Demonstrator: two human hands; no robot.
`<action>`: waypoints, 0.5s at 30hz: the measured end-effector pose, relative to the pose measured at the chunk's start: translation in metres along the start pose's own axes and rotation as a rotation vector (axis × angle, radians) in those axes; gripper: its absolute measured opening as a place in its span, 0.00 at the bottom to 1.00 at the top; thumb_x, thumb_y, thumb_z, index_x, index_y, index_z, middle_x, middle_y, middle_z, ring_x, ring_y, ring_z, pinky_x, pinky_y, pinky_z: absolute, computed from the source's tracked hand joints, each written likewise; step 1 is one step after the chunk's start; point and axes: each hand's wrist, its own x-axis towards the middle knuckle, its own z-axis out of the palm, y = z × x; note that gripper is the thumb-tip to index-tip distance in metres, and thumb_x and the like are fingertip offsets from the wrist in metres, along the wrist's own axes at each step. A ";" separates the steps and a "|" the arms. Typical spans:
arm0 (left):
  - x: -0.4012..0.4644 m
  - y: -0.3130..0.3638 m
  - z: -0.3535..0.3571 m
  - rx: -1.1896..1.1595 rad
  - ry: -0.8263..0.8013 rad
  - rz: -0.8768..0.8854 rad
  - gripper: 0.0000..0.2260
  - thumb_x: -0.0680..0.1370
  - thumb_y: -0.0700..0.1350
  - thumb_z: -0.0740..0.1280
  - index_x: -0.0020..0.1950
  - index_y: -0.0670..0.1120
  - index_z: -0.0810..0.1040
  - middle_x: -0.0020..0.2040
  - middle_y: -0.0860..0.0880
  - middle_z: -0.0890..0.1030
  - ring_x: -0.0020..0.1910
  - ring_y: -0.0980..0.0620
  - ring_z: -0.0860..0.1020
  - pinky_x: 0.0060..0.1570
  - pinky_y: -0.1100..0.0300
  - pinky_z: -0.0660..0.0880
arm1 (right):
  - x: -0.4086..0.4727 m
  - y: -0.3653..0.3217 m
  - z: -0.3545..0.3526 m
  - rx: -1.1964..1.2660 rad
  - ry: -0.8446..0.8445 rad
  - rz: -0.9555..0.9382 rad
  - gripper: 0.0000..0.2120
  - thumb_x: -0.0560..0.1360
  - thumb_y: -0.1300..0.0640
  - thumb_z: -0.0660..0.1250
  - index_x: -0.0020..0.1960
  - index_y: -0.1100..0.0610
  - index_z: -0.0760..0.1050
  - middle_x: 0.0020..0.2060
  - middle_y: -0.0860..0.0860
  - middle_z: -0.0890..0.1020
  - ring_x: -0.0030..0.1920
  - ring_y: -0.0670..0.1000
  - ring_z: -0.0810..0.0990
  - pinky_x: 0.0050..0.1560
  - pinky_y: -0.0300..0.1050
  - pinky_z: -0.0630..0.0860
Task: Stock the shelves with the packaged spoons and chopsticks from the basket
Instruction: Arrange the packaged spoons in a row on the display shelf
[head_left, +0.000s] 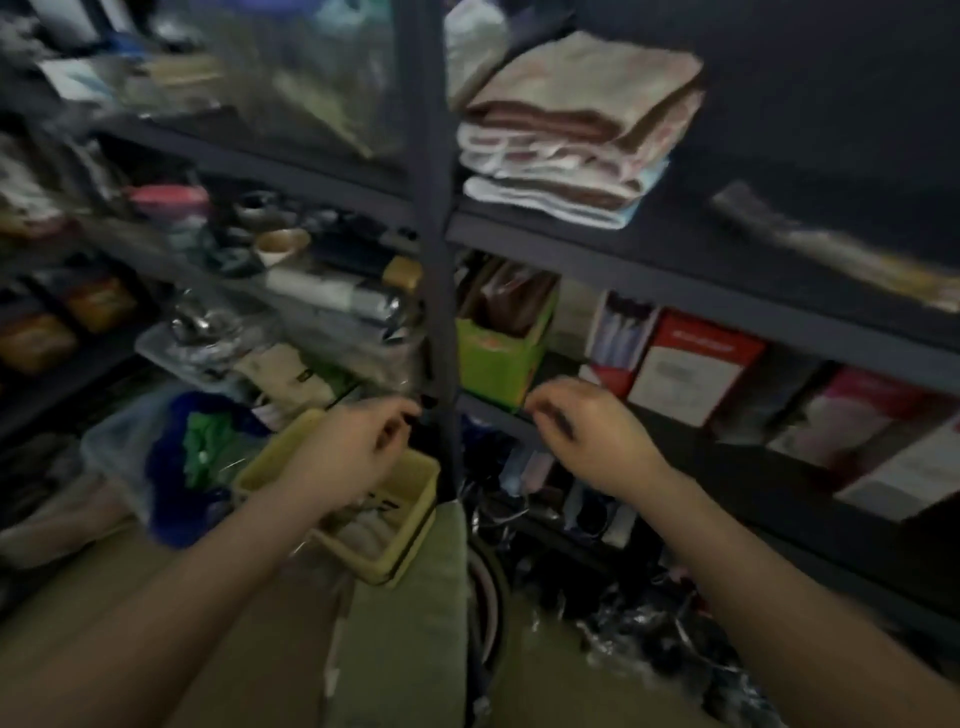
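Both forearms bare; left hand and right hand ungloved.

a pale yellow rectangular basket sat low, just left of the dark shelf upright. pale packets lay inside it, too blurred to identify. the dark metal shelves stood behind, already crowded with goods.

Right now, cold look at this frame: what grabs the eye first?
Two bare hands, the left hand and right hand, raised mid-frame either side of the dark shelf post. A yellow basket sits just below the left hand. A stack of folded cloths lies on the upper right shelf.
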 end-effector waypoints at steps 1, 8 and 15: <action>-0.006 -0.026 0.005 0.017 -0.054 -0.043 0.13 0.78 0.44 0.62 0.63 0.47 0.75 0.47 0.48 0.82 0.43 0.51 0.79 0.41 0.59 0.76 | 0.004 -0.006 0.023 0.035 -0.057 0.039 0.09 0.76 0.58 0.61 0.52 0.60 0.78 0.49 0.57 0.81 0.49 0.57 0.79 0.49 0.53 0.77; -0.020 -0.165 0.043 0.022 -0.249 -0.358 0.13 0.79 0.43 0.59 0.63 0.47 0.73 0.55 0.45 0.82 0.50 0.48 0.80 0.51 0.54 0.77 | 0.047 -0.013 0.187 0.145 -0.535 0.089 0.05 0.75 0.64 0.59 0.41 0.62 0.72 0.39 0.58 0.75 0.43 0.58 0.75 0.40 0.47 0.66; 0.005 -0.252 0.083 0.053 -0.196 -0.357 0.15 0.79 0.43 0.60 0.65 0.46 0.73 0.60 0.47 0.76 0.55 0.48 0.77 0.49 0.58 0.74 | 0.102 -0.030 0.340 0.084 -0.770 0.271 0.10 0.79 0.55 0.57 0.42 0.59 0.71 0.39 0.54 0.74 0.45 0.56 0.76 0.38 0.47 0.71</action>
